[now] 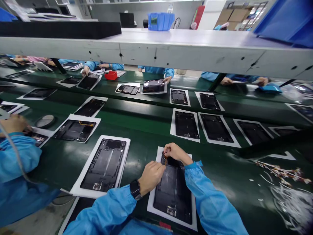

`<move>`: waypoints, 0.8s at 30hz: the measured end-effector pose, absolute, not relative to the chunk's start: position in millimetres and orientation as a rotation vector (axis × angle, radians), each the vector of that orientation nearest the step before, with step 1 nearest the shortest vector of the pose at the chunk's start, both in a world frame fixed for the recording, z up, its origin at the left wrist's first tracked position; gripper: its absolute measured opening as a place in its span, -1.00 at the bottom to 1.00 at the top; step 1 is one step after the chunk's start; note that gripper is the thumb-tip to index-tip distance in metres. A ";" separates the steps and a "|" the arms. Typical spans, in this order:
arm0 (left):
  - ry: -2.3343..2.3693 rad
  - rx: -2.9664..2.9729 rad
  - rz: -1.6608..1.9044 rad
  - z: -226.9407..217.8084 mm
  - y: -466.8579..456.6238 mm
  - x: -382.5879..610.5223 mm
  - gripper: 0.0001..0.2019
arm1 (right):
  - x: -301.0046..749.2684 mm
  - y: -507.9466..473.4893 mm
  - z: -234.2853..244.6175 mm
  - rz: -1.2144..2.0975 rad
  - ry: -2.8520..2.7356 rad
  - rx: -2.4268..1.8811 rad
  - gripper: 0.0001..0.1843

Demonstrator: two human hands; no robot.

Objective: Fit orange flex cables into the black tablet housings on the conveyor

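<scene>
In front of me a black tablet housing lies on a white foam sheet, its inside facing up. Both my hands are at its far end. My right hand pinches at the far left corner, with a small orange flex cable under the fingertips. My left hand comes in from the left, fingers curled close to the same cable; what it grips, if anything, is hidden. To the left, another tablet housing rests on its own white sheet.
Several more tablet housings on white sheets line the green bench. Overhead runs a white shelf with a blue bin. White strips lie heaped at right. A co-worker's sleeve is at left; other people work across the bench.
</scene>
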State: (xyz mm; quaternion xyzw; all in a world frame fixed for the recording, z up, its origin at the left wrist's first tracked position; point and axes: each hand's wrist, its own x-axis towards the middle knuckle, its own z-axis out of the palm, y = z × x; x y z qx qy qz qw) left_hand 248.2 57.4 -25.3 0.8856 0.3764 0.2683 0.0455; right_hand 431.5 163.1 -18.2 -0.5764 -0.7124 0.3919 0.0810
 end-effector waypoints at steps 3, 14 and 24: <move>1.111 2.676 0.821 -31.2 56.3 247.2 -0.81 | 431.9 176.3 -18.0 1.159 -2.164 -1.861 -0.82; 1.056 2.623 0.741 -30.6 56.4 243.6 -0.79 | 424.1 134.6 3.6 0.600 -2.459 -1.961 -0.71; 0.972 2.612 0.823 -38.8 54.9 240.0 -0.79 | 436.2 123.2 -12.9 0.424 -2.435 -1.808 -0.72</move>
